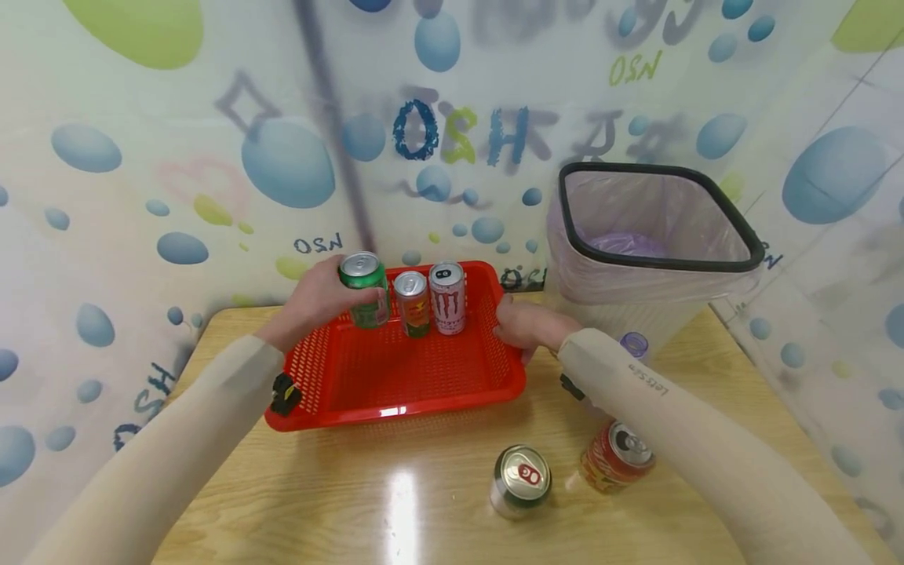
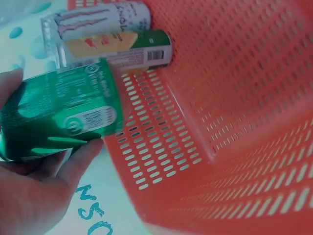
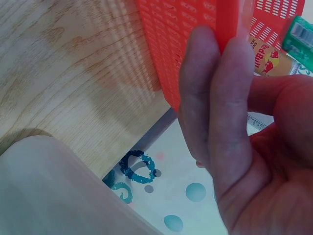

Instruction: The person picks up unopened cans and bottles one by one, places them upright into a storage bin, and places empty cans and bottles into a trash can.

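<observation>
My left hand grips a green soda can upright at the back left of a red plastic basket. In the left wrist view, thumb and fingers wrap the green can's top end, with its base toward the basket. Beside it a small Red Bull can and a white-pink Monster can stand at the basket's back wall. My right hand holds the basket's right rim, its fingers along the outer side and the thumb over the inner side.
On the wooden table in front stand a silver-topped can and a red-orange can, partly behind my right sleeve. A lined trash bin stands at the back right, near a purple bottle neck. A patterned wall covering closes the back.
</observation>
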`<move>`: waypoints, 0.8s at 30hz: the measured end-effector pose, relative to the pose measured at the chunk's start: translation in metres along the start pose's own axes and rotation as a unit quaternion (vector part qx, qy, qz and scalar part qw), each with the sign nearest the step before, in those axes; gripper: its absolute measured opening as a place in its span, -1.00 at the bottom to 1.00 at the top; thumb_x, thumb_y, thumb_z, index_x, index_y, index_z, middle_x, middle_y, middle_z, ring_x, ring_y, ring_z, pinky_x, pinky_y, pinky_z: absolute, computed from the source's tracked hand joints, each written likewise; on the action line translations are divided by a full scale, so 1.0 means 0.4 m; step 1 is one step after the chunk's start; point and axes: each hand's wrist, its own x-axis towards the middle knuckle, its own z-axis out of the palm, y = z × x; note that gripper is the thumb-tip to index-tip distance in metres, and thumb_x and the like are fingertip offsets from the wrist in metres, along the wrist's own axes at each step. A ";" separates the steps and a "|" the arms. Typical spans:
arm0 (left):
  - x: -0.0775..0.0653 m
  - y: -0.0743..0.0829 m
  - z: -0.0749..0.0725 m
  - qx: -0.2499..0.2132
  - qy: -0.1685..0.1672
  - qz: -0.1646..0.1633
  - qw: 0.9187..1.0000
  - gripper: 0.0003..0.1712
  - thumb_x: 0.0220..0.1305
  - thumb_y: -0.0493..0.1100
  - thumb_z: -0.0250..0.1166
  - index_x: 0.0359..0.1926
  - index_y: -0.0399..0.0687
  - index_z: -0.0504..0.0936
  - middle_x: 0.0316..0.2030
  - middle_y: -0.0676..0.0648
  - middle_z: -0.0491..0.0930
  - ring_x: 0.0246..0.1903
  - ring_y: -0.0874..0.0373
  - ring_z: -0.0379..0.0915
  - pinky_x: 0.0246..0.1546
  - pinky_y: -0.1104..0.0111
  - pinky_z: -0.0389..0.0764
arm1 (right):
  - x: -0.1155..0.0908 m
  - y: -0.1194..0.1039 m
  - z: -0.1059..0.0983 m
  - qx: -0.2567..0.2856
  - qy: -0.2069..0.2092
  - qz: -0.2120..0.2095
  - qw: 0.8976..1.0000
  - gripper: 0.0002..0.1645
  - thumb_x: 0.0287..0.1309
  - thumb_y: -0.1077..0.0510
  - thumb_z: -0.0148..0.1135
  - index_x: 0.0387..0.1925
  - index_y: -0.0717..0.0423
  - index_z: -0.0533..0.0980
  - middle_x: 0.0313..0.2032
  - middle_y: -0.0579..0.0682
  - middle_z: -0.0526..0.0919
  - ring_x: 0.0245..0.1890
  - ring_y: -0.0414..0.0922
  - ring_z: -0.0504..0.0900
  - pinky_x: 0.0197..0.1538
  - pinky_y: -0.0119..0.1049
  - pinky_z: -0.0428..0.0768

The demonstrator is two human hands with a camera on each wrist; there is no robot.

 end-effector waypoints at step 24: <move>0.077 -0.029 0.081 0.053 -0.087 -0.054 0.993 -0.12 0.15 -0.17 0.56 0.34 -0.22 0.23 0.23 -0.32 0.46 0.17 -0.23 0.45 0.22 -0.06 0.57 | -0.007 0.006 0.002 0.010 0.009 -0.013 1.000 -0.20 0.57 0.12 0.01 0.55 0.33 -0.12 -0.32 0.12 0.66 -0.45 -0.08 0.74 -0.07 -0.14 0.70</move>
